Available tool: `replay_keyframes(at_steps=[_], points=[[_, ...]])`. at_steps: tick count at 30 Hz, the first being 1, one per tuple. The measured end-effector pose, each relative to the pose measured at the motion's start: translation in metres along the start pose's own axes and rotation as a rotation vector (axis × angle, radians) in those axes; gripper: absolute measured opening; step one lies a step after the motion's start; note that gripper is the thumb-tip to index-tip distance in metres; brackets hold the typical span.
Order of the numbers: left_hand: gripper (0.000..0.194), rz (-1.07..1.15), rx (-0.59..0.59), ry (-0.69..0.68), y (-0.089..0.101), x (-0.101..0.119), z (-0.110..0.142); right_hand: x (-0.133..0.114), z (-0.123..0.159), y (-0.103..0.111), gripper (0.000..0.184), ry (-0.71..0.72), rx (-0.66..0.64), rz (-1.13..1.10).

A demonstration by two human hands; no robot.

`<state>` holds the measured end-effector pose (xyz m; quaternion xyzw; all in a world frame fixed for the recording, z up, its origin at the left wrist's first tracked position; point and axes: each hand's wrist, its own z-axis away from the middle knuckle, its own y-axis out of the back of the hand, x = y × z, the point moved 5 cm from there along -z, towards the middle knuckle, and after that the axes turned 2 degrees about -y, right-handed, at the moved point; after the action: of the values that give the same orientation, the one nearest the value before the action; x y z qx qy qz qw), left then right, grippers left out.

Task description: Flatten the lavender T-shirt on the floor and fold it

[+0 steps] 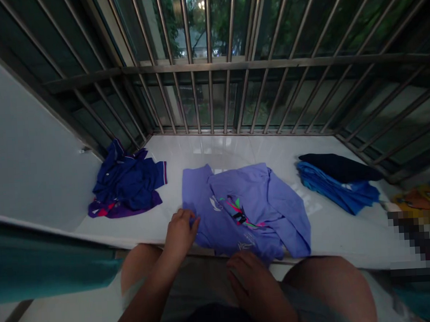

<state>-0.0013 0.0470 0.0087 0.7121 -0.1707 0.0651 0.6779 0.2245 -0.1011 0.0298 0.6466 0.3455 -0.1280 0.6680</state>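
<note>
Lavender shirt lies beyond the right hand, beside the left hand.

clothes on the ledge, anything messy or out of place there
The navy shirt lies crumpled at left, unlike the flatter stack at right; the lavender shirt is bunched, its near edge reaching past the ledge.

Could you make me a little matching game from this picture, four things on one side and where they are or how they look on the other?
1. Lavender shirt
2. Dark blue shirt with striped trim
3. Stacked clothes
4. Metal bars

A. Black on top, bright blue below
B. Beyond the far edge of the white ledge
C. Crumpled, on the left
D. Laid out between two piles

Pairs: 1-D, 2-C, 3-A, 4-B
</note>
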Motion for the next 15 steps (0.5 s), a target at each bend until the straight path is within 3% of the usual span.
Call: replay_keyframes(at_steps=[5,9,12,15], points=[[0.045,-0.152,0.054,0.119,0.006,-0.029,0.026,0.012,-0.005,-0.013,0.033,-0.018,0.035,0.025],[0.028,-0.042,-0.025,0.129,-0.012,-0.035,0.036,0.015,-0.018,-0.022,0.031,0.001,0.051,0.068],[0.025,0.253,-0.016,0.049,-0.008,-0.016,0.041,0.006,-0.036,-0.016,0.039,0.063,0.072,0.097],[0.026,0.551,-0.096,-0.179,0.02,0.025,0.055,-0.014,-0.058,0.008,0.067,0.188,0.075,0.131]])
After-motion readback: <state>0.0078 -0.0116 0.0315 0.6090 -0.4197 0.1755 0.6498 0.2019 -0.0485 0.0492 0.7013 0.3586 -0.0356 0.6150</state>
